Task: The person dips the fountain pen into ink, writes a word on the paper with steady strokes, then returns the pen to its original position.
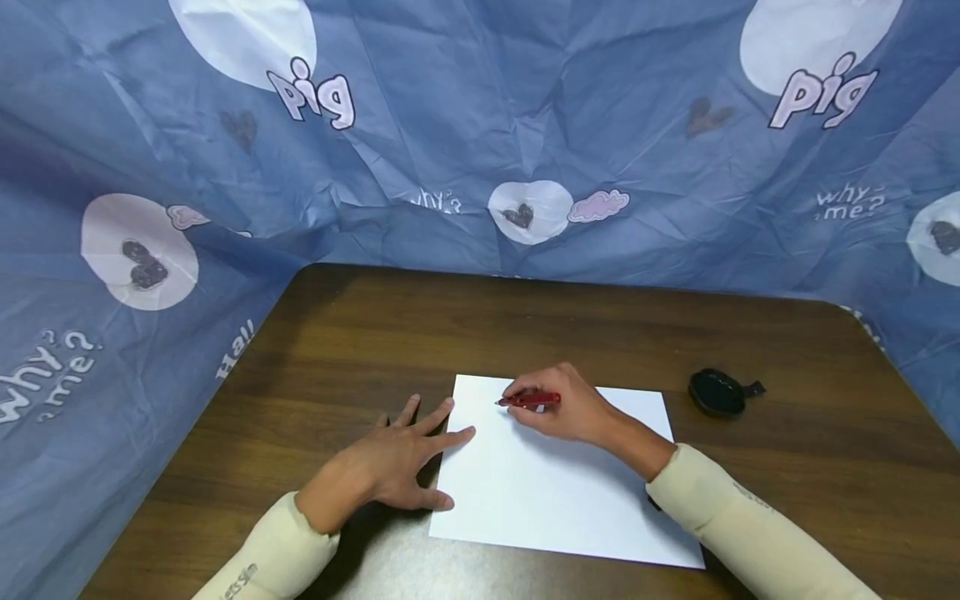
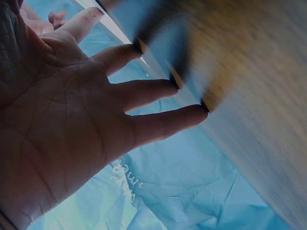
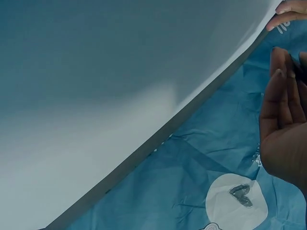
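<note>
A white sheet of paper [image 1: 555, 492] lies on the brown wooden table. My right hand [image 1: 566, 404] pinches a red pen [image 1: 542, 399], its tip pointing left at the upper left part of the sheet. No marks can be made out on the paper. My left hand [image 1: 397, 462] spreads its fingers at the sheet's left edge, some fingertips over the paper and the others on the wood. In the left wrist view, the left palm [image 2: 72, 110] and straight fingers show. The right wrist view has the curled right hand [image 3: 285, 115], with the pen mostly hidden.
A small black pan-shaped object [image 1: 717, 392] with a short handle sits on the table [image 1: 600, 325] right of the sheet. Part of a dark item [image 1: 654, 503] shows beside the right sleeve. A blue printed cloth [image 1: 450, 100] hangs behind and around the table.
</note>
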### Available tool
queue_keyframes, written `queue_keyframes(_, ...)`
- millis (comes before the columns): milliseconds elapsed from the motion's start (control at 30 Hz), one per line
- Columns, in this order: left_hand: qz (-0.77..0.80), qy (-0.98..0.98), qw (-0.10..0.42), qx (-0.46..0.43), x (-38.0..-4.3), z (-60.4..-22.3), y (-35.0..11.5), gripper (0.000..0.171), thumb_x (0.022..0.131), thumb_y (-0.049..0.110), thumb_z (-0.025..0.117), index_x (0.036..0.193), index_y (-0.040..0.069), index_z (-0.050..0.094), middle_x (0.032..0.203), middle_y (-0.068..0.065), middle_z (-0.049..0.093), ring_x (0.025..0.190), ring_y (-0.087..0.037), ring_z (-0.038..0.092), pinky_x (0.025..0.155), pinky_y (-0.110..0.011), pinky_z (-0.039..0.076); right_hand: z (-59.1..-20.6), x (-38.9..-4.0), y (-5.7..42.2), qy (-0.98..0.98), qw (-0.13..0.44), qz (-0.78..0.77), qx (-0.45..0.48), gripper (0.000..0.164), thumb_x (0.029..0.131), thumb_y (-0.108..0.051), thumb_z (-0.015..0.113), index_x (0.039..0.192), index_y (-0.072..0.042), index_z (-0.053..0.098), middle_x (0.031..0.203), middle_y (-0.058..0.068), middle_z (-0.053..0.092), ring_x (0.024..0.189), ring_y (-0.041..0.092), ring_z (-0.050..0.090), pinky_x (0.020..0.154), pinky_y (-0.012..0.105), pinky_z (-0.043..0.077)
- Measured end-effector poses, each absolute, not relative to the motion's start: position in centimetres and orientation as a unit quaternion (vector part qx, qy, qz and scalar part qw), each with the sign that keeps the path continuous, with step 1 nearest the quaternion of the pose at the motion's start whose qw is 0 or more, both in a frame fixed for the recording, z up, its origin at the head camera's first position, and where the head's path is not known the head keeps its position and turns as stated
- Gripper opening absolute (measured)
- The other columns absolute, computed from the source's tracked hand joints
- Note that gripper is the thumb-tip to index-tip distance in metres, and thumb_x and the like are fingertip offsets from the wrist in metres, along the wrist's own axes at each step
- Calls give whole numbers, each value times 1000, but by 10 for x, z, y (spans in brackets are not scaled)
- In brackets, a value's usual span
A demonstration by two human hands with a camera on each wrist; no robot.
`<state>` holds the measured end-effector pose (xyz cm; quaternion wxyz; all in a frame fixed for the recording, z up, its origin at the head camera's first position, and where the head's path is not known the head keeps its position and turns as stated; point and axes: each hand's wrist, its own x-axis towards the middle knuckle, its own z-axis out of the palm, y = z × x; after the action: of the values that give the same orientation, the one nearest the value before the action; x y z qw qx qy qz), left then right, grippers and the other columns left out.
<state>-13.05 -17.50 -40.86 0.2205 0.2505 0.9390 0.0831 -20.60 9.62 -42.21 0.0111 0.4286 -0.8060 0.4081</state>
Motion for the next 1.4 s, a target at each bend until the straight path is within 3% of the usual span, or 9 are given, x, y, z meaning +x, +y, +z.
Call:
queue_keyframes(300,87,939,219,249,-130,-409,-175,84,84,62,70,155,40,33,167,-3,9,147,-49,7,105,-74,22,-422,-204,92,-828,-39,371,419,18,85,-9,77,103,-9,78,96,-2,76,78,4,68,67,28,57)
queue_keyframes(900,81,940,221,247,-130,-409,-174,84,84,62,70,156,40,32,167,-3,8,147,-49,7,106,-74,22,-427,-202,88,-844,-34,346,409,12,86,-15,78,98,-14,80,92,-7,76,71,0,64,61,23,52)
queue_keyframes(1400,83,939,224,246,-131,-409,-174,84,84,61,71,155,40,33,167,-3,9,147,-50,7,105,-75,21,-428,-203,88,-841,-33,353,409,13,85,-13,78,98,-11,80,93,-5,76,73,0,66,64,23,54)
